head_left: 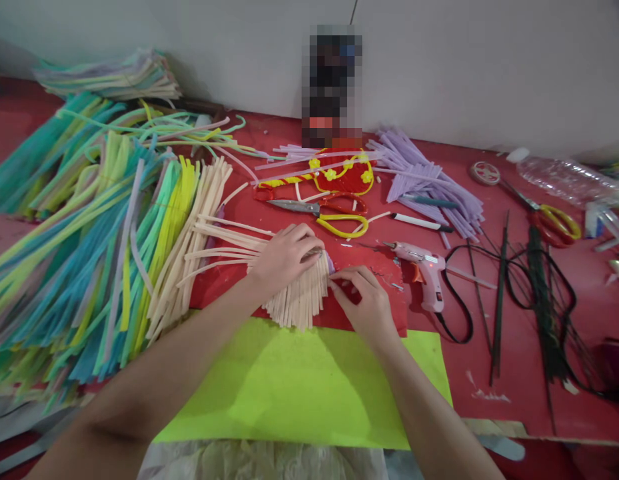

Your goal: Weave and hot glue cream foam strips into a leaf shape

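Observation:
My left hand [284,257] lies palm down on a row of cream foam strips [299,300] lined up side by side on the red table, its fingers curled over their upper ends. Just to the right of the row, my right hand [364,300] pinches at the edge of the strips, fingertips pressed together near a small purple bit [330,263]. What it pinches is too small to name. A yellow-green foam sheet [309,387] lies in front of both hands.
Heaps of coloured foam strips [79,247] fill the left side. Yellow-handled scissors [334,217], a pen [422,222], a pink glue gun [424,263] with black cord, purple strips [424,180], dark wires [539,300], second scissors [554,220] and a plastic bottle [564,177] lie right and behind.

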Demonstrator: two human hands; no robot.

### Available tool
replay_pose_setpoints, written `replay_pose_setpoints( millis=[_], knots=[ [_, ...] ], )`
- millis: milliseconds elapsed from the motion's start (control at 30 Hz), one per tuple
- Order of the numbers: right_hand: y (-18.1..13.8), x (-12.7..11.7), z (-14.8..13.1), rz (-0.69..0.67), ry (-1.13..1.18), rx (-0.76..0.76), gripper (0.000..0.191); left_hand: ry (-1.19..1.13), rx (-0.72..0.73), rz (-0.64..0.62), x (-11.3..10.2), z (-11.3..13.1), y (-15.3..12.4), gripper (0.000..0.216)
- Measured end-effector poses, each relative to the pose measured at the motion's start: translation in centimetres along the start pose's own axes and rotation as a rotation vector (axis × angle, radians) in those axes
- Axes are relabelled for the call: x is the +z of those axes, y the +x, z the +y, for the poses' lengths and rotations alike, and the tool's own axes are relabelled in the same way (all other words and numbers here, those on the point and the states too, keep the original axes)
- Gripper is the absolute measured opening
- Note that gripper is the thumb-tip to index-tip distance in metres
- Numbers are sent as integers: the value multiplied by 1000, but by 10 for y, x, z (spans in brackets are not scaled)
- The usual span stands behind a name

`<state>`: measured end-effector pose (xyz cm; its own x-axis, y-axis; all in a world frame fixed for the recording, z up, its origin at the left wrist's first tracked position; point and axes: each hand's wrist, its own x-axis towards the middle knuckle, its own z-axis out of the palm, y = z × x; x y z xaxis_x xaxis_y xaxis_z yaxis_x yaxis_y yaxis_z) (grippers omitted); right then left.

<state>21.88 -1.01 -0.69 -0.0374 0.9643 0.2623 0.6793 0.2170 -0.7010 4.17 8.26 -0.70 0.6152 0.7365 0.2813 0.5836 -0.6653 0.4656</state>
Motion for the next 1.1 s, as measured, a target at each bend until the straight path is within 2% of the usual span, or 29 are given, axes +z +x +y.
replay_pose_setpoints(
  millis=[767, 967, 1100],
  knots=[
    [-1, 0, 2, 1, -12, -6, 16, 14, -1, -8, -1, 1, 0, 14],
    [2, 1, 6, 86, -143, -90, 20, 21, -27, -17, -1, 1, 1, 18],
    [4, 4, 9, 58, -242, -123, 30, 9, -30, -6, 0, 1, 1, 19]
  ],
)
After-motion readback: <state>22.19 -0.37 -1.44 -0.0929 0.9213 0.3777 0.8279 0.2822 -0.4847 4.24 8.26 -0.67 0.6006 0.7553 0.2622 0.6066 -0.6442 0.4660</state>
